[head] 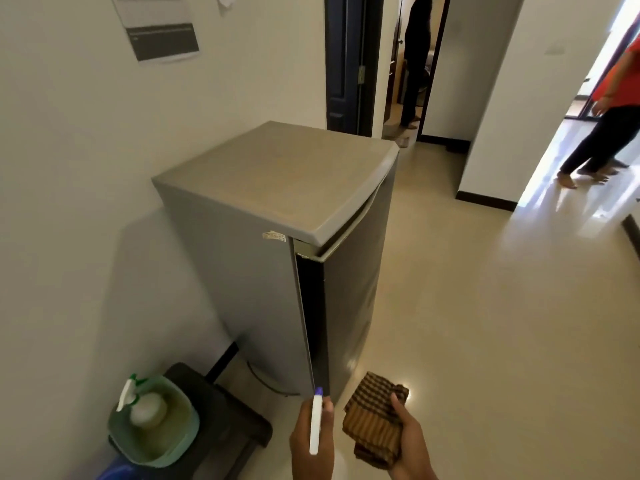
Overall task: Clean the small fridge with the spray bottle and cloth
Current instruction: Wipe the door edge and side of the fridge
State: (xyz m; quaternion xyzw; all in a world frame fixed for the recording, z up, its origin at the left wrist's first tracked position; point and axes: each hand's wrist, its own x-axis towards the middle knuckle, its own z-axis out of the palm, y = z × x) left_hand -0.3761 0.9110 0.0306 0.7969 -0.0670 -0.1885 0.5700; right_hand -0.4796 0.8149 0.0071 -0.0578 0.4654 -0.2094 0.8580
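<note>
Standing before the small fridge (277, 216), pushed close against the wall (69, 168) on a pale tiled floor (485, 341), door side turned toward the open room. Left hand (313, 441) wrapped around the spray bottle (316, 424), only its white neck and blue nozzle tip showing, tip aimed toward the fridge's lower front corner. Right hand (403, 441) closed on a folded cloth (375, 415), brown with dark stripes, thumb pressed over its upper edge. Probably light and rigid, that bottle, best gripped round the neck with a finger free for the trigger; trigger itself not visible here. Soft and limp, the cloth, likely to unfold if pinched by one corner, so better held bunched in the palm. Grey and boxy, the fridge, with a flat top showing a brownish dusty film across its middle, a small sticker near the top front corner of the side panel, and a dark seam down the door edge. Heavy and stable by the look of it, unlikely to shift under wiping. Near the wall, lower left, a green bin (154, 424) holding a second sprayer (126, 393), resting on a dark stool (221, 410). Wiping apparently not begun.
</note>
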